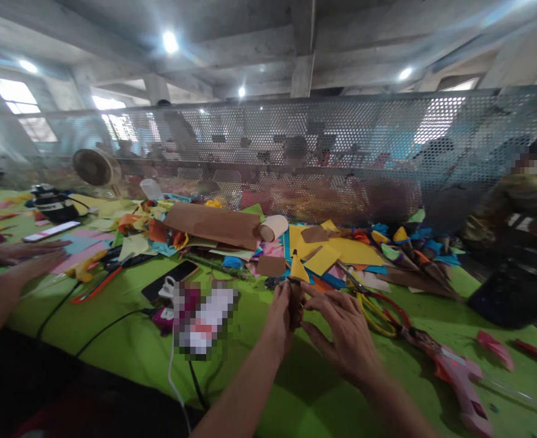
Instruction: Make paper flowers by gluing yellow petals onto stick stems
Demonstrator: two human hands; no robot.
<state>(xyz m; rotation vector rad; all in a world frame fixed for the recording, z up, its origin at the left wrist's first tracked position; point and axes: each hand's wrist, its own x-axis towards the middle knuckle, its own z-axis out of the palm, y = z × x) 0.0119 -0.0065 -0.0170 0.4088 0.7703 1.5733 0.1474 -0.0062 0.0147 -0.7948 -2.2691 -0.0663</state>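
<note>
Upright in my left hand [281, 313] is a small brown and yellow paper piece, with its yellow pointed tip [298, 267] rising above my closed fingers. My fingers wrap round the brown lower part and hide much of it. Just to its right, my right hand [343, 325] has its fingers stretched and its thumb apart. The right fingertips are close to the brown paper; whether they touch it I cannot tell. Beyond my right hand lie scissors [380, 304] with red and yellow handles. A pink glue gun [460, 371] rests further right.
Coloured paper sheets [341, 250], a brown paper roll [211, 224] and several finished-looking paper cones [402, 237] fill the back of the green table. A phone [170, 280], power strip and cables [172, 359] lie left. Another person's hand [31, 258] reaches in. A perforated metal screen [259, 152] stands behind.
</note>
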